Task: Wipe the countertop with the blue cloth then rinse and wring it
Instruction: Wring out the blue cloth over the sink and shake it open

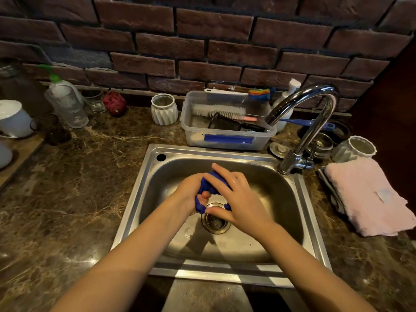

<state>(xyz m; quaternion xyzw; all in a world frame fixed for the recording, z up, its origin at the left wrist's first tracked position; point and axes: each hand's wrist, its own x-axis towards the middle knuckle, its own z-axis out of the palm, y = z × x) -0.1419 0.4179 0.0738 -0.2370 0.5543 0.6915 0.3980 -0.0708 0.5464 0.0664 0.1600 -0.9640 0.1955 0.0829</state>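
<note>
both hands are over the steel sink (pixel 299 212), directly above the drain (pixel 215 219). the blue cloth (pixel 200 204) is bunched into a tight roll between them. the left hand (pixel 191 194) is closed around its lower end; the right hand (pixel 231 199) is wrapped over the upper end, fingers curled down on it. both grips are narrow and hold the cloth, which touches nothing else.

progress, as judged: the cloth is at the sink and the hands look wet, so the wiping of the countertop (pixel 72 181) appears to be finished. the faucet (pixel 301 113) shows no water running, so rinsing is likely done as well. the step in hand reads as wringing. what remains is to finish squeezing out the water; how wet the cloth is cannot be told.

containers:
- clear plastic tub (pixel 227 140) behind the sink, touching its rim: holds a white bottle brush (pixel 218 110) and a dark mesh cup (pixel 221 123) lying on its side.
- two white ribbed pots, one left of the tub (pixel 163 109), one right of the faucet (pixel 360 149): contents not visible.
- glass jar (pixel 67 106) at left: seems empty.
- a folded pink towel (pixel 369 197) lies right of the sink.
</note>
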